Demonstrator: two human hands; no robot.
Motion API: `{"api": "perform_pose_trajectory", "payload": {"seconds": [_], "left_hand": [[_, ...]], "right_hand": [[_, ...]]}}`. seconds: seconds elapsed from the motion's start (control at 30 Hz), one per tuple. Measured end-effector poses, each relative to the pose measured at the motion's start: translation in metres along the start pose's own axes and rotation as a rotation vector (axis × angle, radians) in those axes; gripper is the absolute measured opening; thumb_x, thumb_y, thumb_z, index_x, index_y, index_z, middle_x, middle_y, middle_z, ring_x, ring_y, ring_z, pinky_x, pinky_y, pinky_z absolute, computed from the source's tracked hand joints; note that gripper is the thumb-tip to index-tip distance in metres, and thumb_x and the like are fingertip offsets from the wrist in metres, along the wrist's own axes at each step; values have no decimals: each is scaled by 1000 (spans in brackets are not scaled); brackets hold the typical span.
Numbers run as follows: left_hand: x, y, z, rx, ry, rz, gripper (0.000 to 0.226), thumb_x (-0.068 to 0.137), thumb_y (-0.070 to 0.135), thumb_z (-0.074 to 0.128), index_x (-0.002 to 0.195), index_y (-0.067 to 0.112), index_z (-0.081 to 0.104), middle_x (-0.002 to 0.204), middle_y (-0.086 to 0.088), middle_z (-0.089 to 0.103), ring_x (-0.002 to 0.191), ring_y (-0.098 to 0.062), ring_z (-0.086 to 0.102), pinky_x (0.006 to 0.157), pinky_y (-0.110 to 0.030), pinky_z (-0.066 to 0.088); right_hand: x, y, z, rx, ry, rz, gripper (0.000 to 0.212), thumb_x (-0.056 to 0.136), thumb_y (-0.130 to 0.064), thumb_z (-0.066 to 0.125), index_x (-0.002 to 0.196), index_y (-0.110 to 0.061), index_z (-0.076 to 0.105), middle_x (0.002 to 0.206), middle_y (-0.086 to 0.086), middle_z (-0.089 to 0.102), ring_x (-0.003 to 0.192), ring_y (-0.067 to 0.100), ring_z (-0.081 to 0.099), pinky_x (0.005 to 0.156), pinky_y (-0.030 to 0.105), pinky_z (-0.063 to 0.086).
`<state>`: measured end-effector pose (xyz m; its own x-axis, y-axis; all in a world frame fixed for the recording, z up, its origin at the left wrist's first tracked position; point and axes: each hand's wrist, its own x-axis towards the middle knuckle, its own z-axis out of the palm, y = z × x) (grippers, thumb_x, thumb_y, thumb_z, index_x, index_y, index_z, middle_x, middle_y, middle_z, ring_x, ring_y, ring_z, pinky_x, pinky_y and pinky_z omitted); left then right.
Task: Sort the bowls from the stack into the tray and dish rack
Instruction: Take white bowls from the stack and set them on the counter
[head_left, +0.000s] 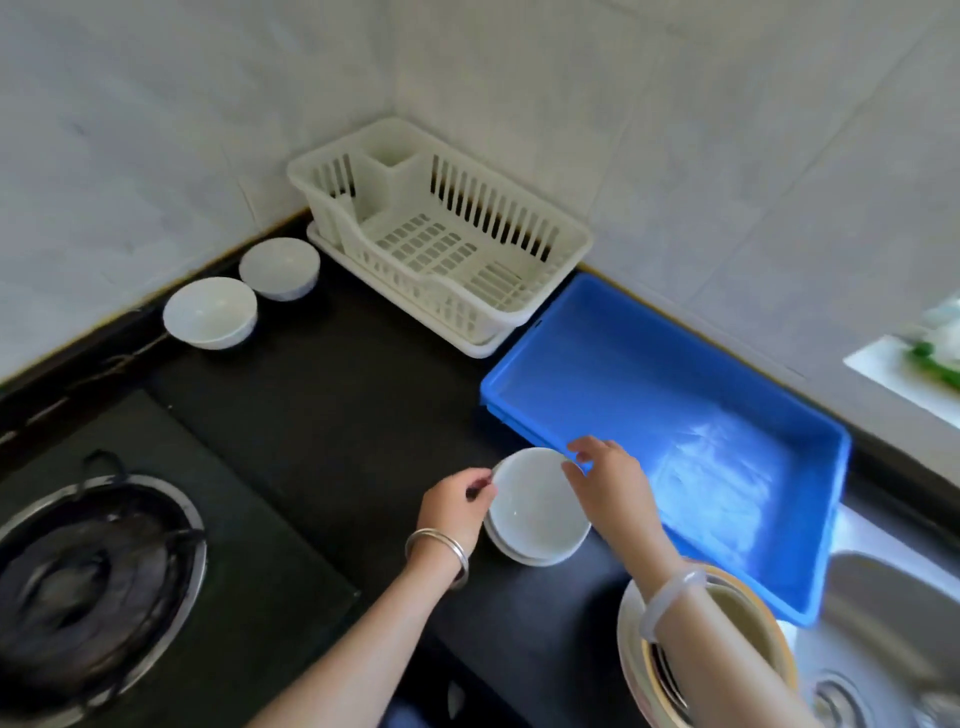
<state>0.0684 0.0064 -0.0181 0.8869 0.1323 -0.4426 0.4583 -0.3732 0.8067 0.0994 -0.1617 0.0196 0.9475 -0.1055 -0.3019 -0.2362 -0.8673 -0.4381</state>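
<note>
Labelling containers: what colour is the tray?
Bright blue tray, clearest in the head view.

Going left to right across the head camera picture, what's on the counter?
Stove burner → nearer white bowl → farther white bowl → dish rack → stack of bowls held between left hand and right hand → blue tray → sink.

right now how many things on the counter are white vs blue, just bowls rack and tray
white bowls, apart by the wall: 2
white stack of bowls under both hands: 1 stack, bowl count unclear
white dish rack: 1
blue tray: 1
total: 5
</note>
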Motion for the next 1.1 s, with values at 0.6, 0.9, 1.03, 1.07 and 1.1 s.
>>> {"api": "perform_pose_trajectory", "payload": {"seconds": [0.6,0.9,1.03,1.07,1.1], "left_hand": [[-11,4,13,181,74,0,32,94,23,45,121,15,59,123,-4,58,111,-20,56,88,-21,38],[-9,16,19,317,156,-22,21,85,12,53,102,19,63,106,-2,62,91,-21,60,73,-31,50],[-9,20,18,299,185,-21,17,84,12,56,96,20,64,102,-1,64,87,-19,61,68,-28,48],[-10,21,17,287,190,-12,16,83,12,57,95,20,64,101,0,65,86,-18,60,68,-28,47],[-10,22,16,276,189,-2,15,83,12,58,94,20,64,101,0,65,85,-17,60,68,-27,47]], "right_hand": [[-23,19,-1,-83,97,81,11,95,-12,42,101,-5,48,93,19,64,76,33,48,62,32,32],[-29,32,-39,76,214,141,13,94,-17,47,102,-9,55,97,14,65,76,26,44,65,29,33],[-30,31,-44,101,202,144,15,93,-17,49,103,-10,58,96,13,67,78,26,49,66,29,38],[-30,30,-46,110,195,143,17,92,-16,49,104,-11,60,96,12,68,78,26,52,67,29,41],[-31,28,-48,127,189,140,19,92,-15,49,105,-12,61,96,11,69,77,27,55,68,30,45]]}}
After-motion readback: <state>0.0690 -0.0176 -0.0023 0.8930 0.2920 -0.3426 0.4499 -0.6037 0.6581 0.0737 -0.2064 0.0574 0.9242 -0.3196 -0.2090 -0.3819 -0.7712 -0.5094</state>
